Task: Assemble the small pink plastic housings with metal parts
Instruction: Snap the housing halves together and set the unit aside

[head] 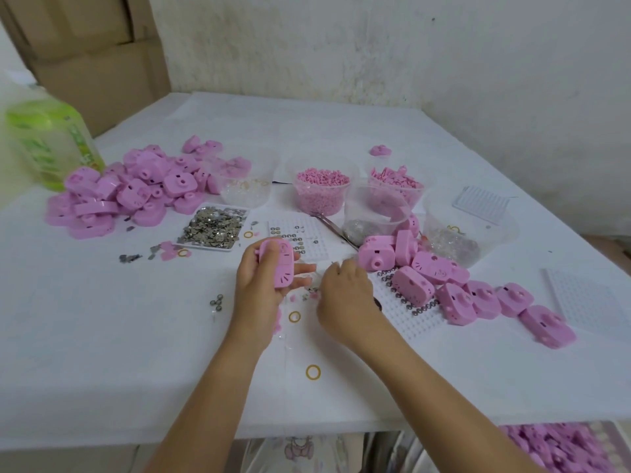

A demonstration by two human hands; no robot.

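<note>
gripping a pink housing [277, 266] with the thumb across its front and the fingers curled behind it, the left hand [263, 291] holds it upright just above the white table [136, 353], near the middle of the scene. just right of it the right hand [345, 297] hangs knuckles-up over a scatter of small metal parts [309, 291], fingers bent down toward them; whether they pinch anything i cannot tell. a yellow ring [294, 316] lies between the two wrists. beyond the left hand sits a white peg board [307, 244] carrying rows of small round metal pieces, with tweezers [333, 228] along its right edge. left of that board a shallow tray [215, 228] is heaped with silvery metal bits. to the right a second peg board [409, 312] lies partly under a row of pink housings [444, 288] trailing off to the near right. farther back stand clear tubs, one full of pink pellets [322, 189]. at the far left a big heap of housings [136, 189] lies beside a green bottle [51, 145].
</note>
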